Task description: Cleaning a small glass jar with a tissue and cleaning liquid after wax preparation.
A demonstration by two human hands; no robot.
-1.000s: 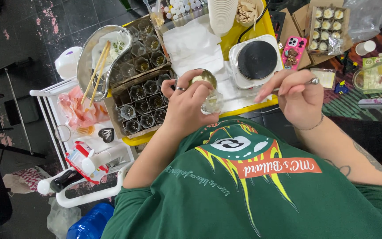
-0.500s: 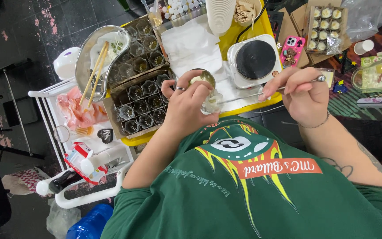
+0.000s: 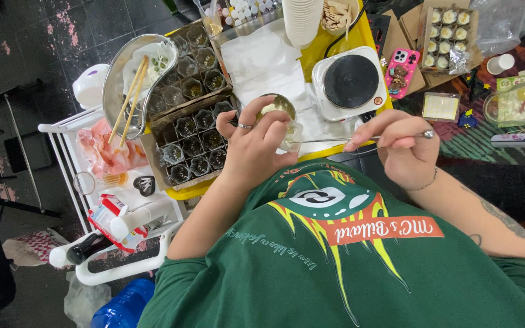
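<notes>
Head view | left hand (image 3: 253,149) grips small jar (image 3: 282,118) | right hand (image 3: 399,149) pinches thin rod (image 3: 323,140), lying horizontal, tip toward jar.

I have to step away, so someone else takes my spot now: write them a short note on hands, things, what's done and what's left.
Left hand grips a small glass jar above the yellow tray.
Right hand pinches a thin metal rod, tip at the jar.
Cardboard crate of small jars lies left of the hands; hot plate behind.
Done: cannot tell how many jars are finished.
Left: the held jar is in work.
</notes>
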